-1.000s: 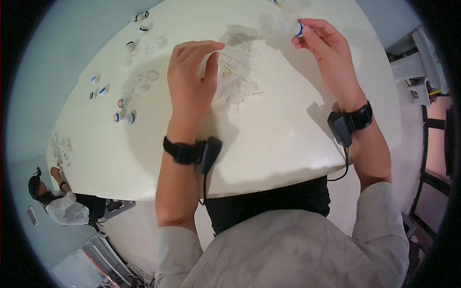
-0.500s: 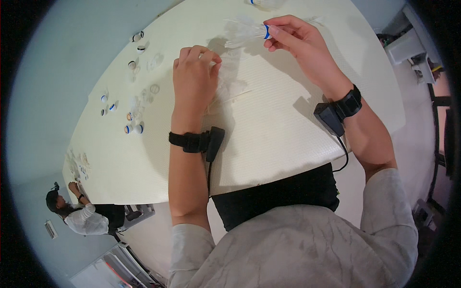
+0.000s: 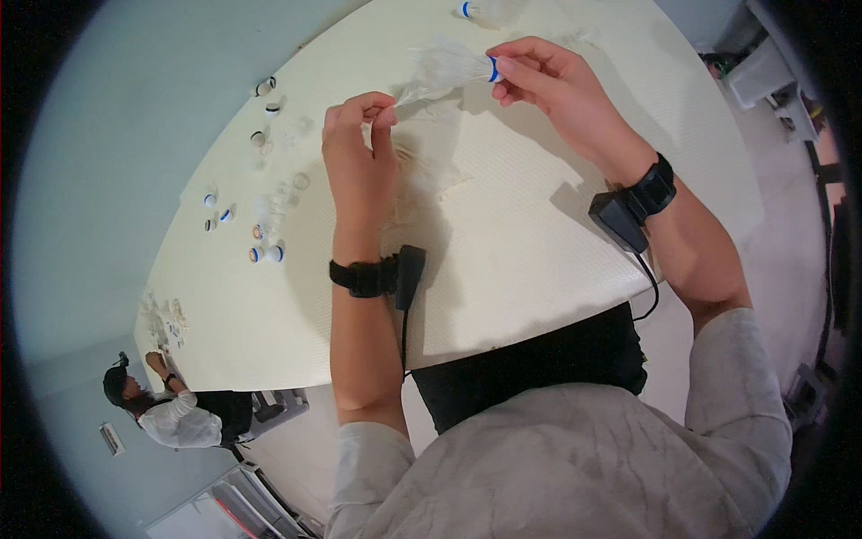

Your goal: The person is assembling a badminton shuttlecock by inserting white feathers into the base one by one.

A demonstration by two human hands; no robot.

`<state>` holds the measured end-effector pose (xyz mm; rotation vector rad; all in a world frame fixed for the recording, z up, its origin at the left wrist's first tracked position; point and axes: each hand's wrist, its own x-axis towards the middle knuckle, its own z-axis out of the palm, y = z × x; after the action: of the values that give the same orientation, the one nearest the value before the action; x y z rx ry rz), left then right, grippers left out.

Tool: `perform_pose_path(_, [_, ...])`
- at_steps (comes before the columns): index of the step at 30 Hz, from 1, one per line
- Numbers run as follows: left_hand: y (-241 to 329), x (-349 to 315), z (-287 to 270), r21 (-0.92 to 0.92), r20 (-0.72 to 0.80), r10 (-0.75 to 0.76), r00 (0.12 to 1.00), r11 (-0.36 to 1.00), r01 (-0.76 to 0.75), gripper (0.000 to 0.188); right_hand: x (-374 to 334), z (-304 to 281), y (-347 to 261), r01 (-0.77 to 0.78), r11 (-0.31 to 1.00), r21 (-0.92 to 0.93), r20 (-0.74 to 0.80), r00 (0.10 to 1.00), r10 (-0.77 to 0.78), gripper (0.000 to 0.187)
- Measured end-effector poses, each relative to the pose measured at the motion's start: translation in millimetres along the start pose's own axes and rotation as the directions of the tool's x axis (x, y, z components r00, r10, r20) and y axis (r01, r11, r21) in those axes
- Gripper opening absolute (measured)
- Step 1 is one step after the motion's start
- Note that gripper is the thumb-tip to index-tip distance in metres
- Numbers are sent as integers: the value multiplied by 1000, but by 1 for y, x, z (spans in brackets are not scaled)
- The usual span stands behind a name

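A white feather shuttlecock (image 3: 444, 68) with a blue band round its cork lies sideways above the table. My right hand (image 3: 570, 94) grips it by the cork end, fingers and thumb closed there. At the skirt's far end, my left hand (image 3: 357, 153) pinches the tip of a feather between thumb and finger. Loose white feathers (image 3: 429, 175) lie in a heap on the table beside and partly behind my left hand. A second shuttlecock (image 3: 487, 13) with a blue band rests at the table's far edge.
Several cork heads (image 3: 275, 254) with blue or dark bands lie on the left of the white table (image 3: 530, 234), among clear rings (image 3: 301, 181). Farther left sits another person (image 3: 184, 418) at the table's edge beside more small pieces. Black wrist devices with cables are strapped on my forearms.
My left hand has moved up to the shuttlecock's skirt and closed on a feather tip. My right hand still holds the cork end. The whole view has shifted slightly.
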<state>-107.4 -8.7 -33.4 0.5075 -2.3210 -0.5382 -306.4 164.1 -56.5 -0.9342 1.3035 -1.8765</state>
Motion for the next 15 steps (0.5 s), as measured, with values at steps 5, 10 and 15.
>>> perform_pose_path(5, [12, -10, -7, -639, 25, -428, 904, 688, 344, 17, 0, 1, -2, -73, 995, 68, 4, 997, 73, 29])
perform_pose_path(10, [16, -15, -11, -838, 9, -457, 889, 482, 256, 15, -8, 7, -6, -219, 973, 72, 111, 971, 210, 27])
perform_pose_path(15, [24, -17, -15, -862, -33, -409, 912, 474, 181, 5, -12, 12, -6, -310, 948, 75, 243, 927, 284, 37])
